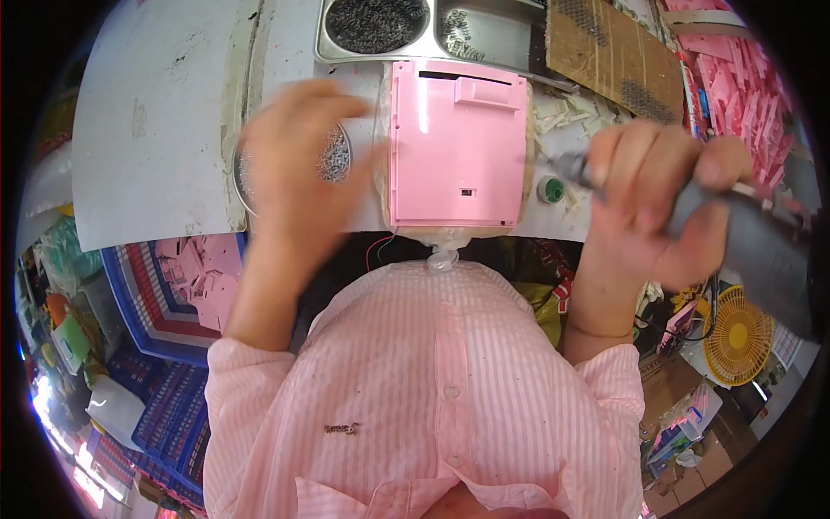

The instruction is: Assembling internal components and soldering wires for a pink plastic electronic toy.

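A flat pink plastic housing (437,147), with a slot and a raised block near its far edge, lies on the bench right in front of me. My left hand (298,151), smeared by motion, is left of the housing above a round metal dish (335,156) of small silvery screws. Its thumb and forefinger stand apart, and nothing shows between them. Wrapped in my right hand (661,190) is a dark grey electric screwdriver (752,251). The blurred bit points left toward the housing's right edge; whether it touches is unclear.
Beyond the housing stands a steel tray (432,56) with dark screws or springs in a round bowl. Corrugated cardboard (614,52) lies at far right. A small green-capped item (550,189) sits beside the housing. Blue basket (138,303) with pink parts is lower left; a yellow fan (737,336) is right.
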A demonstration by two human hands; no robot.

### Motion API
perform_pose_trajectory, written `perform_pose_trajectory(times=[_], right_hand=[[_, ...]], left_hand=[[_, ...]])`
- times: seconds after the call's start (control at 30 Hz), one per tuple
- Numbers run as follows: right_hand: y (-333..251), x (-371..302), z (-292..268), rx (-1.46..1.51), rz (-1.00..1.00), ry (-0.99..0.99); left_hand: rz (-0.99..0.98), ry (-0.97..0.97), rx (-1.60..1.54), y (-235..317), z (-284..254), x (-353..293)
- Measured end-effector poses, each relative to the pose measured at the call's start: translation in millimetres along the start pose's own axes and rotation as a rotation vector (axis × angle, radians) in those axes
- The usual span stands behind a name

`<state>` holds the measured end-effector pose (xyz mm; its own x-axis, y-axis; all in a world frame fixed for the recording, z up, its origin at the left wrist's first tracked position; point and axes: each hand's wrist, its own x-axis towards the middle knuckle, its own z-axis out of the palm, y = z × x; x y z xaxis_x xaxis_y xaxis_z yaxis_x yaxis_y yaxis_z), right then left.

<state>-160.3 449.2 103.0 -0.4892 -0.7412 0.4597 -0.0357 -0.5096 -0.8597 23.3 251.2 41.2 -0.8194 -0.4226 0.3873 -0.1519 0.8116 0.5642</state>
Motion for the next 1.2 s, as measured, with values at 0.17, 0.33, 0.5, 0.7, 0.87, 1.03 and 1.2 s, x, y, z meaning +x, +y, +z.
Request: perform_pose_trajectory(times=[0.17,0.33,0.5,0.7,0.87,1.03,1.2], right_hand=[[32.0,29.2,-41.3,-0.083,-0.102,0.156],[66.8,36.8,-47.9,-0.069,-0.096,0.195],[75.0,39.9,-35.6,-0.130,-0.038,0.252],[78.0,45.8,-43.8,-0.201,0.010,0.104],[33.8,49.7,-12.2,0.168,0.039,-0.022],[29.3,49.6,19.9,0.173,0.063,-0.274],[35.3,44.8,32.3,0.147,0.091,-0.275]], left_hand=[[-0.137,-0.337,0.343,-37.8,-27.0,-22.8],[-0.136,-0.162,0.267,-44.9,-25.9,-26.1],[-0.122,-0.145,0.323,-56.5,-16.9,-19.1],[0.010,-0.122,0.119,-44.0,-8.3,-7.8],[0.144,-0.123,-0.160,2.1,16.5,4.0],[0.120,-0.082,-0.282,7.0,28.3,6.6],[0.107,-0.072,-0.321,1.2,29.2,0.5]])
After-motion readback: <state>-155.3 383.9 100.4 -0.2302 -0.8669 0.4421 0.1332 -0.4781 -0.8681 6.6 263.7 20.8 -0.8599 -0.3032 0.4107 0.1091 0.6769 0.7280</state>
